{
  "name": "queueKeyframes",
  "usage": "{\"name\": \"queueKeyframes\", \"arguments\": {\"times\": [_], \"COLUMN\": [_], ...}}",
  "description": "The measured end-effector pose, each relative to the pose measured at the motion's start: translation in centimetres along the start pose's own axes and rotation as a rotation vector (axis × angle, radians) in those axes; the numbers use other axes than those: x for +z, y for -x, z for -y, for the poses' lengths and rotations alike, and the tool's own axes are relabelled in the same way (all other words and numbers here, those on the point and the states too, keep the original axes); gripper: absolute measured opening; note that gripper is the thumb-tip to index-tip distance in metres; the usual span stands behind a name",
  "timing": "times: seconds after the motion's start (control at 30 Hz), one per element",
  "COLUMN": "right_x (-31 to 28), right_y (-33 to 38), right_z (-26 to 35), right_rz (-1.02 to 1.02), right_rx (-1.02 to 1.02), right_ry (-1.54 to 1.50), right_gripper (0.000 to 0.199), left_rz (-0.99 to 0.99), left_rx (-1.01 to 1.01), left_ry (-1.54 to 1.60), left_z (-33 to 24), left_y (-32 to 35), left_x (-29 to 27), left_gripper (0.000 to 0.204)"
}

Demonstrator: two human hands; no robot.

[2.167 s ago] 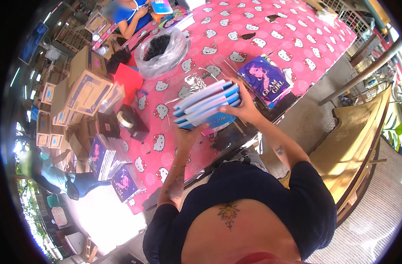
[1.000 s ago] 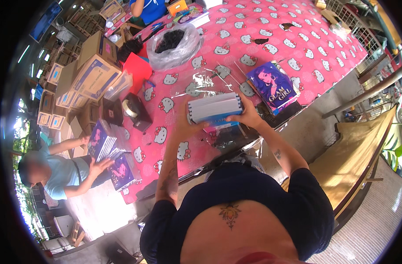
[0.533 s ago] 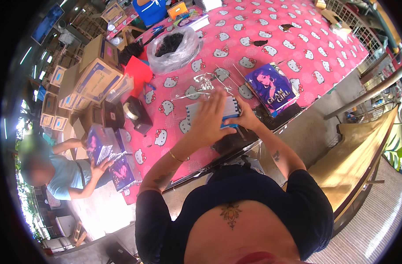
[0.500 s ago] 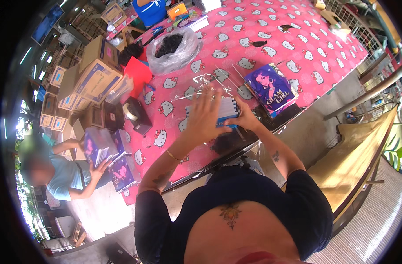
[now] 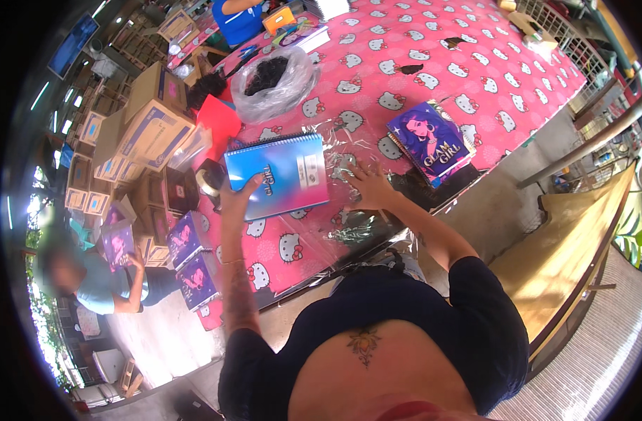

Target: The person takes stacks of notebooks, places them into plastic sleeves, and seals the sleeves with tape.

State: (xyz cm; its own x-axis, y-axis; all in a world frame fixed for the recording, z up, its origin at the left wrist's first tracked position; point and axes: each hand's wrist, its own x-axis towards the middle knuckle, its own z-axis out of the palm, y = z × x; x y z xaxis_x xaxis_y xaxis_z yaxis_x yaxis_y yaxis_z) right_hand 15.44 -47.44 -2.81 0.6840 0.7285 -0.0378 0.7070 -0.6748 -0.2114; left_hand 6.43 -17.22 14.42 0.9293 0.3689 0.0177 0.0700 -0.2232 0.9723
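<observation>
My left hand [image 5: 236,198] grips the lower left edge of a blue spiral notebook [image 5: 279,174] and holds it raised and flat above the pink patterned table [image 5: 475,77]. My right hand [image 5: 366,184] lies spread, palm down, on a clear plastic sheet [image 5: 349,158] on the table, just right of the notebook. A purple notebook with a cartoon figure on its cover [image 5: 431,140] rests on the table further right, near the front edge.
A clear bag of dark items [image 5: 272,83] sits behind the notebook, a red sheet [image 5: 217,123] to its left. Cardboard boxes [image 5: 149,133] stack at the left. A person in light blue [image 5: 100,281] crouches on the floor by purple notebooks [image 5: 187,238]. A wooden bench [image 5: 566,252] stands right.
The stack of notebooks I held in both hands is gone from my grip. My left hand now lifts one blue notebook to the left, and my right hand has dropped onto the plastic sheet.
</observation>
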Motion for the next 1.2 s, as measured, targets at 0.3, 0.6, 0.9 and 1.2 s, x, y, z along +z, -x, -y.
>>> {"name": "queueKeyframes", "arguments": {"times": [0.3,0.6,0.9,1.2], "right_x": [-0.3,-0.3,-2.5,-1.9], "right_y": [5.3,2.8,-0.2,0.6], "right_z": [-2.6,-4.3,-2.9,-3.8], "right_rz": [-0.218,-0.273,0.062,0.051], "right_rx": [0.194,0.246,0.559,0.512], "right_ry": [-0.134,-0.409,-1.418,-1.468], "right_gripper": [0.088,0.061,0.045,0.045], "left_rz": [0.047,0.074,-0.086,-0.07], "left_rx": [-0.46,-0.346,-0.388,-0.357], "left_ry": [0.462,-0.054,-0.047,0.333], "left_z": [7.8,13.8,15.7,13.8], "left_y": [0.0,-2.3,-0.8,1.4], "left_x": [8.2,8.4,5.9,6.1], "left_gripper": [0.052,0.059,0.054,0.034]}}
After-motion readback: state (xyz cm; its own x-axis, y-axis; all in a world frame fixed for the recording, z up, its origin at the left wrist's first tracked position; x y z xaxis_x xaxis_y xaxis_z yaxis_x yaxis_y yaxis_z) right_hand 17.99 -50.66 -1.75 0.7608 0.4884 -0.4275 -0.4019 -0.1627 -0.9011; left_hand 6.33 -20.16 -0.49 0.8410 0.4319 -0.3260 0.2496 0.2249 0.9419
